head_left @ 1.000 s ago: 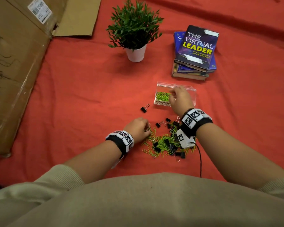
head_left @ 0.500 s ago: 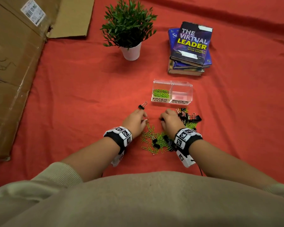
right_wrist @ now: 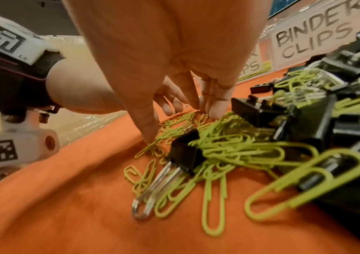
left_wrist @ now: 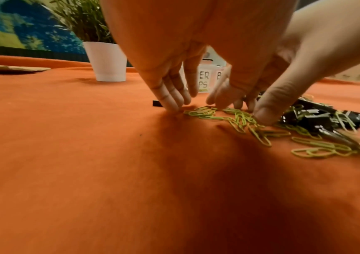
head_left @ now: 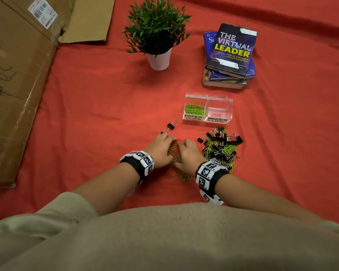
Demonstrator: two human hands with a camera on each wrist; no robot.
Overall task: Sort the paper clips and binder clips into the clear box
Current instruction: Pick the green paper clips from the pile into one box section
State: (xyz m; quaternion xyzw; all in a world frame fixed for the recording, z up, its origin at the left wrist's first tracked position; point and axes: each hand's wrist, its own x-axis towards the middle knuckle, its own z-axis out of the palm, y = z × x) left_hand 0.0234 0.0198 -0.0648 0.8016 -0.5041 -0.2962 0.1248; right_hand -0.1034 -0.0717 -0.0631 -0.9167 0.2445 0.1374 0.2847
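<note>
Red cloth (head_left: 90, 106) covers the tabletop; flattened cardboard (head_left: 16, 75) lies far left. A stack of books (head_left: 230, 57) and a potted plant (head_left: 158, 39) stand at the back, well apart from the work.

Clear box (head_left: 219, 98) sits just beyond the clips, two compartments. The one labelled PAPER CLIPS holds green clips; the one labelled BINDER CLIPS looks bare.

Mixed heap (head_left: 220, 146) of black binder clips and green paper clips lies just in front of the box, to the right of the right hand. Two loose binder clips (head_left: 172, 125) lie left of the box, near the left fingertips.

Left hand (head_left: 160, 150) and right hand (head_left: 188, 155) are both down on the cloth, fingers extended and close together, tips pressing on a patch of green paper clips (left_wrist: 235, 118) between them. Neither grips anything; looks like raking clips into a bunch.

Risks, as judgement:
- One binder clip (right_wrist: 184, 151) sits tangled in the green clips by the right thumb; a scoop could carry it into the wrong compartment.
- Thin clips lie flat on soft cloth, so fingers may slide over them or bunch the fabric.
- Linked clips may drag extras or drop on the way to the box.
- The light box may shift if knocked.
</note>
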